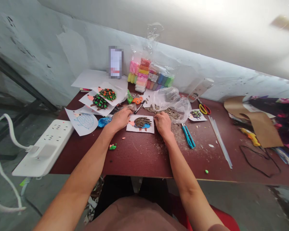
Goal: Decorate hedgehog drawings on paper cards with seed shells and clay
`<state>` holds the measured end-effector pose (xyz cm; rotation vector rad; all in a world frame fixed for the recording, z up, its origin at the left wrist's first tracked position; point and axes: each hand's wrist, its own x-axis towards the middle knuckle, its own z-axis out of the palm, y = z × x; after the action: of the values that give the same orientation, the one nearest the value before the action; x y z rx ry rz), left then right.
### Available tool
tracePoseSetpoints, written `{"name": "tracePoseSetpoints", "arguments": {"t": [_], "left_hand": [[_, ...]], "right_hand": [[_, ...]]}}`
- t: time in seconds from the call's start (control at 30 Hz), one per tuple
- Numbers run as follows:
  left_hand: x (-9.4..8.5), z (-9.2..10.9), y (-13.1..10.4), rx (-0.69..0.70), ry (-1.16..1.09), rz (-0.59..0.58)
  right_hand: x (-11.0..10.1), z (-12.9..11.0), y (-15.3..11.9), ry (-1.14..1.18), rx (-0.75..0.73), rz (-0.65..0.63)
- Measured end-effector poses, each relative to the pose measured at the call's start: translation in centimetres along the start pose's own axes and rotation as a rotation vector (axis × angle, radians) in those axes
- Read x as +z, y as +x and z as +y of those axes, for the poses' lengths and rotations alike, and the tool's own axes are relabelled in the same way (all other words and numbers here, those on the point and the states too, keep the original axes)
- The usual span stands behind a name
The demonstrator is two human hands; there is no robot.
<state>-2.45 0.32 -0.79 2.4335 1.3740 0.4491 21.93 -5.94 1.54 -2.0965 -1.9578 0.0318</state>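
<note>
On the bench lay the hedgehog card, left hand at its nine o'clock, right hand at three, both curled, grip unclear; seeds covered the upper back; blue clay below was bare.

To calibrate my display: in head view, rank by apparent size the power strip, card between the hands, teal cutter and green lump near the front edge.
Power strip, largest
Card
Teal cutter
Green lump, smallest

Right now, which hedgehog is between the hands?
The blue-bellied, dark-spined hedgehog: its card sits between left hand and right hand; the other hedgehogs lie outside them.
</note>
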Motion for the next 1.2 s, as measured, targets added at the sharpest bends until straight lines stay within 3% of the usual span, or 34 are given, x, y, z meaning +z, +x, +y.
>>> {"name": "tracePoseSetpoints", "arguments": {"t": [0.17,0.33,0.5,0.6,0.83,1.07,1.2], "left_hand": [[0.0,-0.1,0.0,0.003,-0.002,-0.004],[-0.2,0.1,0.0,-0.002,-0.011,-0.009],[-0.2,0.0,0.0,-0.003,-0.005,-0.008],[-0.4,0.1,0.0,0.004,-0.004,-0.009],[-0.4,0.2,0.0,0.006,0.013,0.005],[-0.3,0.1,0.0,0.009,0.015,0.020],[-0.4,0.2,0.0,-0.005,0.003,0.004]], "right_hand": [[0.2,0.3,-0.1,0.064,0.001,0.078],[0.0,1.6,-0.5,0.482,0.051,0.220],[-0.4,1.9,-1.0,1.022,0.160,0.171],[-0.8,1.6,-1.3,1.192,0.226,0.084],[-1.5,1.1,-1.4,1.239,0.228,-0.007],[-1.6,0.2,-1.4,1.176,0.219,0.061],[-1.8,0.0,-1.5,1.163,0.194,0.036]]}}
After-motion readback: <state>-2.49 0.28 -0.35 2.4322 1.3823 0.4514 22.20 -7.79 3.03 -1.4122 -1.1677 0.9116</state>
